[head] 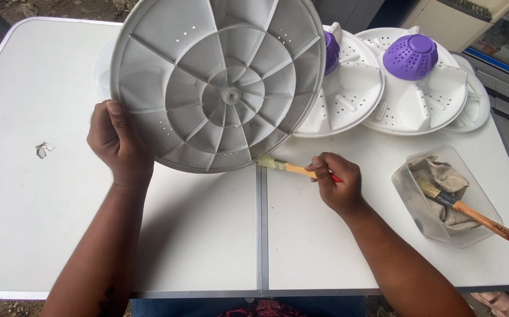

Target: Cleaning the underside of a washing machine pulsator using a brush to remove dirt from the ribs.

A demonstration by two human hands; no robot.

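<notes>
Left hand (116, 144) is gripping the tilted disc (216, 82) by its rim; right hand (338, 183) is pinching the brush (287, 168) at its edge. The one-handed grip looks likely to slip under brush pressure.

Outdoor repair stall: folding table (207, 235) on bare ground, washer pulsator discs (419, 100), shop shelves (501, 29) behind.

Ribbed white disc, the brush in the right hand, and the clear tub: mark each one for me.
ribbed white disc (219, 82), head view, on the ribbed underside near the hub.
brush in the right hand (292, 169), head view, on the wooden handle just behind the bristles.
clear tub (410, 202), head view, on its left wall.
</notes>
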